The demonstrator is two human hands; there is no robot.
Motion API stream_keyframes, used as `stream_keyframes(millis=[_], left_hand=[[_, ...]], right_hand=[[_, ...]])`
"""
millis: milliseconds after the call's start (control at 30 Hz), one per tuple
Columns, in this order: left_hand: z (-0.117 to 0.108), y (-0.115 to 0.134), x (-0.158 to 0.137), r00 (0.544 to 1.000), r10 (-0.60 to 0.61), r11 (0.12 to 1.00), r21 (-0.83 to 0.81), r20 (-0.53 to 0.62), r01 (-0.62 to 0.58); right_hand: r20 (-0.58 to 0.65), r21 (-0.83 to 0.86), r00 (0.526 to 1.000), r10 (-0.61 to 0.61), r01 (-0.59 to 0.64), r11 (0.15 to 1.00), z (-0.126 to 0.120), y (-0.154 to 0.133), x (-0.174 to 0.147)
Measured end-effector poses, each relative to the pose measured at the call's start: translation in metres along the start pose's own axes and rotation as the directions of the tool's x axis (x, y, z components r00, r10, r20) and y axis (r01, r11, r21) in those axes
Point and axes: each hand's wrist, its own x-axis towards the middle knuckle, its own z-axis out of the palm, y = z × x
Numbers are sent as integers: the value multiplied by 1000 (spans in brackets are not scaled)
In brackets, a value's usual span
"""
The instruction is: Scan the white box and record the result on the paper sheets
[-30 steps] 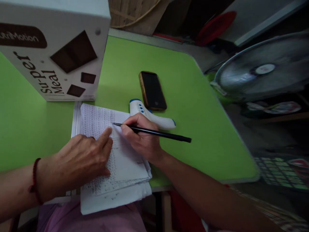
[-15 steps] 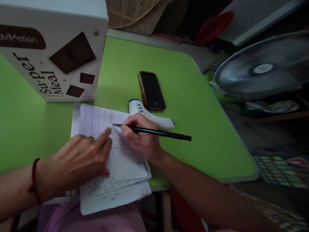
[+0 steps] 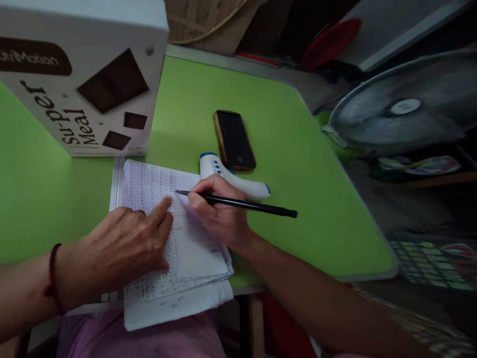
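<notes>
While right fingers (image 3: 207,183) grip a pen (image 3: 257,204), left fingers (image 3: 161,210) loosely spread on papers (image 3: 201,261), white box (image 3: 80,82) beyond, contents hidden.

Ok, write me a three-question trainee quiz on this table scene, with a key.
1. Which hand holds the black pen?
2. True or false: the left hand has its fingers over the papers.
3. What stands upright on the green table?
A) the phone
B) the white printed box
C) the white-and-blue handheld device

Key:
1. The right hand
2. True
3. B
</notes>
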Motion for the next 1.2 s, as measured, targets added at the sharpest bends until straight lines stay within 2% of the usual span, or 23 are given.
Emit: stream_keyframes(millis=[133,300,700,1200], left_hand=[[-2,0,-1,1000,4,1000,11,13,-4],[-1,0,-1,1000,-4,1000,15,19,4],[-1,0,-2,1000,3,1000,14,1,-3],[1,0,-1,1000,8,1000,30,-18,-8]], right_hand=[[7,34,1000,1,-1,999,-1,0,-1],[-51,38,999,7,-5,999,-1,1,-1],[-49,-14,995,-90,89,996,-2,2,-1],[-55,29,998,-19,21,999,0,1,-2]])
